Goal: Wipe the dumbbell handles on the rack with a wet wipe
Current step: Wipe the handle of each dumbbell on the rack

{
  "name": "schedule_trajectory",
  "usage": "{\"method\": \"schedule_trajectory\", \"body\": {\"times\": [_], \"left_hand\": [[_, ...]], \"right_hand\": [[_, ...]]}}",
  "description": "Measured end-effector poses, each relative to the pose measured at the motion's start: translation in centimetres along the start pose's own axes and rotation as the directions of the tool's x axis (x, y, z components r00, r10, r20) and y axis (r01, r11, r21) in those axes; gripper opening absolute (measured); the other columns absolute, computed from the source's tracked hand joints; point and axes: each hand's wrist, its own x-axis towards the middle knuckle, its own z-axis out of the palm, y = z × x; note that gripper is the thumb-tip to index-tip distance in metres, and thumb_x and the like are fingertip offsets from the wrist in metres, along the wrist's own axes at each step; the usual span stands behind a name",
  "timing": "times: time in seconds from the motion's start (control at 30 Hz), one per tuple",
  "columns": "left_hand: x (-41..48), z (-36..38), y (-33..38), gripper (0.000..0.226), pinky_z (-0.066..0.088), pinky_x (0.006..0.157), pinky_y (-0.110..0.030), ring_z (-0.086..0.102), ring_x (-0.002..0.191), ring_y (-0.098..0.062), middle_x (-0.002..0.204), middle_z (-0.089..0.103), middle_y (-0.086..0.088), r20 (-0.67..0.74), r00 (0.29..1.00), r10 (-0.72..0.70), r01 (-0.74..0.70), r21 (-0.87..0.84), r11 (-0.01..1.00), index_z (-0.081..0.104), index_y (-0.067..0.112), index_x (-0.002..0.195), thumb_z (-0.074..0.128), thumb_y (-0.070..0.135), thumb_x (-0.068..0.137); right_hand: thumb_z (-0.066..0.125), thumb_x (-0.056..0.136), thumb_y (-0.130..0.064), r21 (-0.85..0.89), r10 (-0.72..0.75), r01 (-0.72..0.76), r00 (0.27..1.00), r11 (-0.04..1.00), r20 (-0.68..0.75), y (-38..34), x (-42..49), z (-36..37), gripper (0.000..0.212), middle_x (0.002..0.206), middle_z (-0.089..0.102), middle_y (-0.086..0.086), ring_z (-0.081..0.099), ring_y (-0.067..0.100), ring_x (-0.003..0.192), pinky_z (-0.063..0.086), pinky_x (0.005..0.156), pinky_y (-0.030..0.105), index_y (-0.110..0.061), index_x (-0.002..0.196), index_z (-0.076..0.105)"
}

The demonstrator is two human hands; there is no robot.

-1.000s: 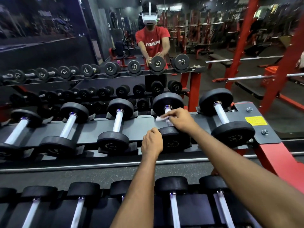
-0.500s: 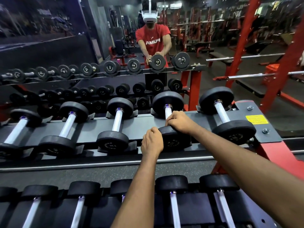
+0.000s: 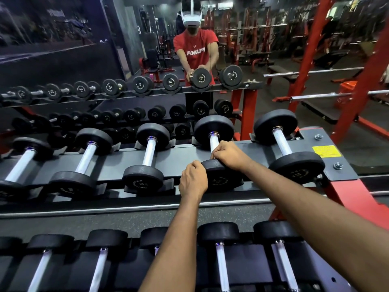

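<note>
**Both hands on the fourth dumbbell**

The left hand [image 3: 193, 180] curls over the left rim of the near head of a dumbbell [image 3: 222, 179], gripping it. Just to its right, the right hand [image 3: 230, 154] wraps its fingers round the near end of that dumbbell's handle [image 3: 214, 142], knuckles up. Whether a wipe lies under those fingers cannot be told. The dumbbell rests on the upper shelf of the rack [image 3: 181, 159], fourth from the left of the five in view. Three other dumbbells [image 3: 148, 153] lie to its left. An end dumbbell [image 3: 282, 144] lies to its right, near a yellow label [image 3: 325, 151] on the shelf's end plate. A lower row of dumbbells [image 3: 219, 232] runs beneath the forearms. Behind the rack, a mirror [image 3: 242, 39] reflects the person.
</note>
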Motion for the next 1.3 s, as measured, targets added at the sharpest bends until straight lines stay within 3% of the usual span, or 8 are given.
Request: {"method": "schedule_trajectory", "body": {"times": [0.17,0.33,0.5,0.6,0.7,0.93,1.1,1.3], "left_hand": [[-0.2,-0.3,0.3,0.05,0.038,0.089,-0.041,0.053,0.115,-0.036,0.129,0.058,-0.021,0.005,0.999,-0.038,0.038,-0.061,0.997,0.057,0.002,0.122,0.017,0.025,0.102],[-0.2,-0.1,0.1,0.046,0.032,0.08,-0.037,0.053,0.113,-0.034,0.128,0.058,-0.019,0.0,1.0,-0.02,0.02,-0.033,0.999,0.054,0.003,0.122,0.017,0.022,0.103],[-0.4,-0.3,0.3,0.048,0.032,0.08,-0.038,0.054,0.112,-0.035,0.127,0.058,-0.02,0.01,0.999,-0.031,0.032,-0.048,0.998,0.056,0.003,0.121,0.017,0.025,0.103],[-0.4,-0.2,0.2,0.047,0.031,0.079,-0.036,0.053,0.111,-0.034,0.127,0.058,-0.019,0.007,1.0,-0.012,0.013,-0.031,0.999,0.055,0.004,0.121,0.017,0.024,0.102],[-0.4,-0.3,0.3,0.049,0.035,0.082,-0.04,0.053,0.112,-0.036,0.128,0.058,-0.019,0.006,0.999,-0.033,0.034,-0.063,0.997,0.057,0.004,0.12,0.017,0.026,0.102],[-0.7,-0.5,0.6,0.052,0.04,0.095,-0.045,0.054,0.115,-0.038,0.128,0.059,-0.021,0.0,0.998,-0.055,0.055,-0.09,0.994,0.059,0.003,0.121,0.018,0.029,0.102],[-0.4,-0.4,0.4,0.053,0.041,0.094,-0.045,0.055,0.111,-0.037,0.125,0.06,-0.02,-0.005,0.999,-0.053,0.052,-0.092,0.994,0.059,0.003,0.119,0.017,0.029,0.101],[-0.2,-0.4,0.4,0.052,0.04,0.093,-0.044,0.054,0.112,-0.037,0.126,0.059,-0.02,0.01,0.999,-0.054,0.054,-0.08,0.995,0.059,0.004,0.119,0.017,0.029,0.101]], "right_hand": [[0.042,0.063,-0.019,0.06,-0.003,0.014,0.983,0.998,-0.183,0.7,-0.3,0.6,0.029,0.047,0.048,0.015,0.047,0.025,0.049,0.038,0.051,0.039,0.002,0.049,0.056],[0.053,0.07,-0.017,0.0,0.037,-0.037,0.997,0.999,-0.073,0.2,0.0,0.2,0.029,0.053,0.064,-0.004,0.061,0.018,0.07,0.045,0.068,0.036,-0.026,0.047,0.068],[0.042,0.064,-0.019,0.018,0.054,-0.051,0.964,0.999,-0.261,-0.1,-1.0,0.4,0.026,0.043,0.029,0.007,0.029,0.021,0.048,0.026,0.051,0.031,-0.011,0.041,0.035],[0.042,0.062,-0.024,0.038,0.095,-0.088,0.964,0.995,-0.247,0.0,-1.0,0.4,0.029,0.047,0.052,0.012,0.052,0.028,0.056,0.042,0.06,0.038,-0.005,0.046,0.057],[0.052,0.071,-0.016,0.038,0.11,-0.105,0.981,0.994,-0.157,-0.5,-0.9,0.1,0.03,0.054,0.066,-0.002,0.062,0.018,0.071,0.045,0.075,0.036,-0.024,0.046,0.067],[0.049,0.068,-0.005,0.073,0.164,-0.149,0.946,0.986,-0.281,-0.8,-1.5,0.2,0.029,0.044,0.028,0.004,0.03,0.017,0.05,0.028,0.05,0.036,-0.007,0.043,0.035],[0.042,0.058,-0.021,0.105,0.18,-0.157,0.946,0.982,-0.27,-0.6,-1.3,0.5,0.029,0.054,0.057,0.019,0.053,0.033,0.057,0.044,0.053,0.042,0.003,0.053,0.058],[0.047,0.075,-0.008,0.129,0.4,-0.379,0.856,0.916,-0.326,-1.5,-1.9,0.0,0.023,0.058,0.049,0.005,0.046,0.027,0.063,0.035,0.059,0.032,-0.01,0.052,0.048]]}}
